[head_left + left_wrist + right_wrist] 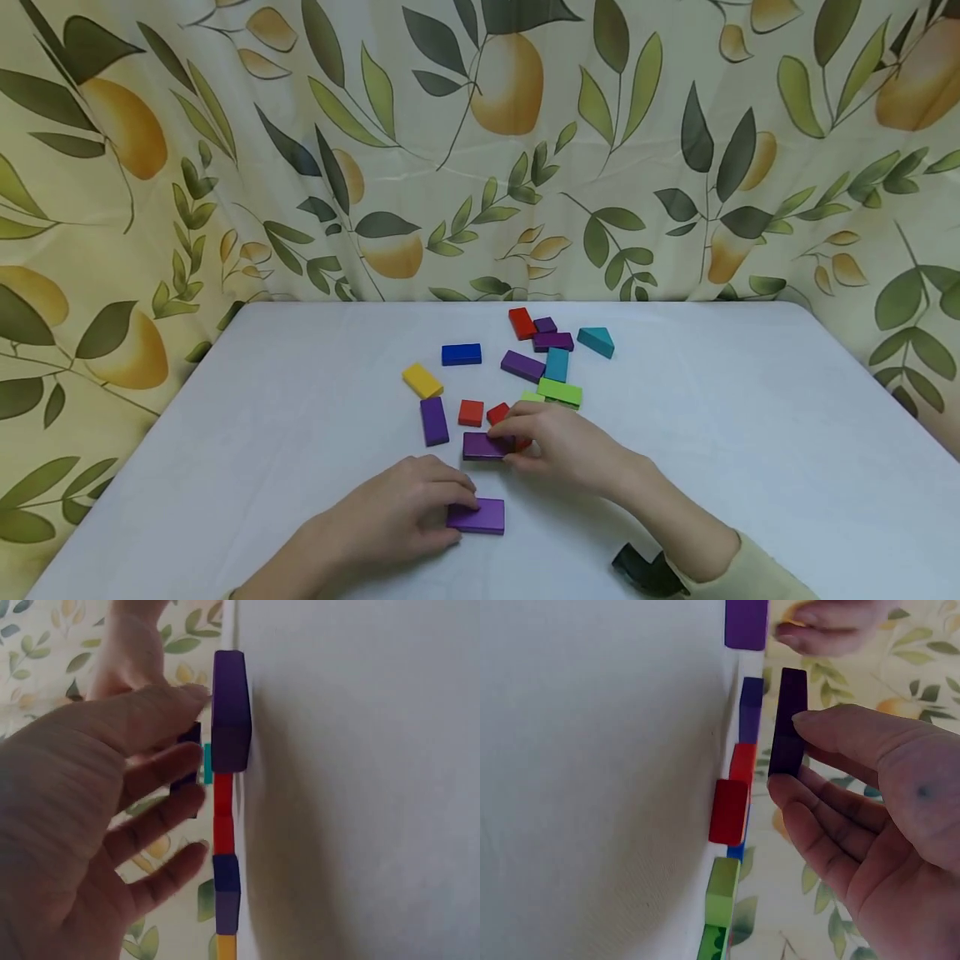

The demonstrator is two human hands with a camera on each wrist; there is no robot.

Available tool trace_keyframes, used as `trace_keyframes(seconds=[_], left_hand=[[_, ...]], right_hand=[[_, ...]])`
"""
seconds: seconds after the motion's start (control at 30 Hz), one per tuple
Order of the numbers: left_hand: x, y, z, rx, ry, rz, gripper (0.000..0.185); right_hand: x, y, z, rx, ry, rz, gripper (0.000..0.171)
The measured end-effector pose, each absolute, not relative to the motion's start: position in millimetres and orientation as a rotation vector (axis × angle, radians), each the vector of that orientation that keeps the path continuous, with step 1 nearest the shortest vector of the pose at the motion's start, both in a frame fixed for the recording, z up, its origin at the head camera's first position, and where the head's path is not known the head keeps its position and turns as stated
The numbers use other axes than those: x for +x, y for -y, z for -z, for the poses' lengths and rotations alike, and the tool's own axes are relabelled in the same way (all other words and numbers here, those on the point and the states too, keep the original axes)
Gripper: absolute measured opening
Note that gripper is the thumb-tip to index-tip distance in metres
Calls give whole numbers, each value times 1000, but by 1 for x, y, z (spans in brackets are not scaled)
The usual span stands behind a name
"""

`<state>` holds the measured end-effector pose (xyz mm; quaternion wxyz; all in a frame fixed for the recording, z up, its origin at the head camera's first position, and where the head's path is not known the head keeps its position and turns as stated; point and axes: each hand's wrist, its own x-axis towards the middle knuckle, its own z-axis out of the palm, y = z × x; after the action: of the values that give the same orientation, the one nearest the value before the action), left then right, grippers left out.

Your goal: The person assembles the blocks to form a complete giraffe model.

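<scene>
Two purple rectangular blocks are being handled on the white table [300, 392], one by each hand. The near purple block [477, 516] lies flat at the table's 6 o'clock edge of the spread, its long axis running from 9 to 3 o'clock; it is touched at its 9 o'clock end by the fingertips of the left hand [408, 508], whose fingers are seen nearly straight and resting on the block rather than curled round it. The lifted purple block [486, 446] is pinched by the right hand [558, 446] between thumb and fingers at its 3 o'clock end, and in the right wrist view it is seen raised clear of the table surface, its long axis likewise set from 9 to 3 o'clock. From the near block, the lifted block lies at about 12 o'clock, close but apart, so the two long axes are held roughly parallel. The right hand is the nearer one to the loose pieces: a red block [471, 412] and a purple upright block [433, 420] lie at about 10 o'clock of its grip, with a green block [559, 391] at 12 o'clock. Farther off, a yellow block [422, 380] and a blue block [461, 354] are seen toward 11 o'clock.
</scene>
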<state>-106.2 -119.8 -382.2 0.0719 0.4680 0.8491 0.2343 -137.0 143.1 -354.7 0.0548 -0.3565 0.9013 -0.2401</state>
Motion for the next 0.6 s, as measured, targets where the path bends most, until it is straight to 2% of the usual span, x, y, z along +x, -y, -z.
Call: trace_keyframes(seconds=[0.17,0.4,0.6], left_hand=[[-108,126,379,1413,-2603,-752,27],[-113,129,381,1446,-2591,-710,37],[-113,130,383,1434,-2563,-670,36]], right_hand=[[-134,-138,356,-1099,-2671,728,28],[-131,-133,360,-1099,-2569,744,28],[-132,-134,365,-1119,-2476,823,27]])
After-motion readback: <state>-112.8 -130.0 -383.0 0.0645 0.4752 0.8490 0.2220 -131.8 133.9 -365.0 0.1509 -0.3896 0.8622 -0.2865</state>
